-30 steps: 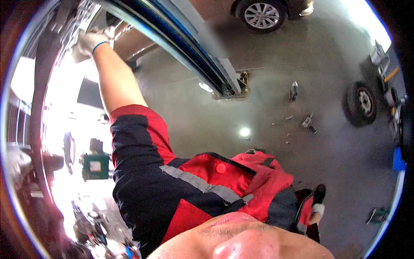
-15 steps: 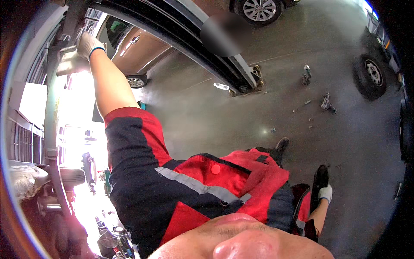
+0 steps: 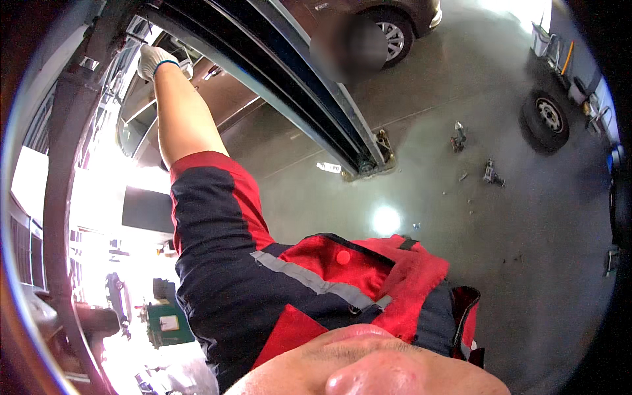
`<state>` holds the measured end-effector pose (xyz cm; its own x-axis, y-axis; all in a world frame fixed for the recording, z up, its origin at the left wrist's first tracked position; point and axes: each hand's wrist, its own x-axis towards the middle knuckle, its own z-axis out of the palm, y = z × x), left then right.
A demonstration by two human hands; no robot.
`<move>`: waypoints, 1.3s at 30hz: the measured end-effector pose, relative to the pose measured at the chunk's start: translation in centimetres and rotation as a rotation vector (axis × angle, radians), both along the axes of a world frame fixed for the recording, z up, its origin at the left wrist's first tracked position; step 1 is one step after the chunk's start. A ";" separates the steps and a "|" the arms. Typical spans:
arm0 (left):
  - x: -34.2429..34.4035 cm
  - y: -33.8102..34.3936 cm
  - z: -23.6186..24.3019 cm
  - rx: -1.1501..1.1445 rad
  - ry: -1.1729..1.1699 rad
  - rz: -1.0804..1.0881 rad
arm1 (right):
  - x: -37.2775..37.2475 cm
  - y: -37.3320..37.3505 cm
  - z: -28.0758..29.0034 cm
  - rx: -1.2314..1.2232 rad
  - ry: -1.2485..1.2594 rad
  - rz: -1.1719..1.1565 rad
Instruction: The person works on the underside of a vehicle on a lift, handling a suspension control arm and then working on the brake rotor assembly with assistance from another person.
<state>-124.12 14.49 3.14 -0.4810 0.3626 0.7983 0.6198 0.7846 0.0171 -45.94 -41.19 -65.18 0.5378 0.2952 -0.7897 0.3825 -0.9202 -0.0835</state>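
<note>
My left hand (image 3: pixel 155 62), in a white knit glove with a blue cuff, is raised at the upper left on my outstretched arm, beside an overhead dark metal beam (image 3: pixel 72 118). Its fingers are curled at a silvery piece (image 3: pixel 185 68), partly hidden behind the glove; what exactly they grip cannot be made out. My right hand is out of sight behind my red and navy workwear (image 3: pixel 349 276).
A lift post (image 3: pixel 316 112) stands ahead, brown car (image 3: pixel 421 16) beyond. On the floor lie a power tool (image 3: pixel 492 172), another tool (image 3: pixel 458 137) and a pale bottle (image 3: pixel 328 167). A loose wheel (image 3: pixel 546 122) is at right, a green box (image 3: pixel 164 322) lower left.
My left hand has shifted right since half a second ago and stays raised. My gloved right hand and dark shoes, visible at lower right then, are now hidden.
</note>
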 end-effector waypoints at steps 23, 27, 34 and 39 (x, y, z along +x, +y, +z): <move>-2.7 9.7 -0.4 0.004 0.058 -0.084 | -10.0 1.4 1.9 0.194 0.006 -0.300; -7.7 10.1 -2.4 0.028 -0.089 0.018 | -12.9 6.6 9.1 -0.064 -0.230 0.000; 3.6 5.3 -20.6 0.360 -0.573 -0.410 | -14.4 5.2 11.5 -0.141 -0.245 -0.126; 10.3 5.5 -40.4 0.228 -1.202 -0.676 | -13.0 3.9 10.8 -0.139 -0.221 -0.275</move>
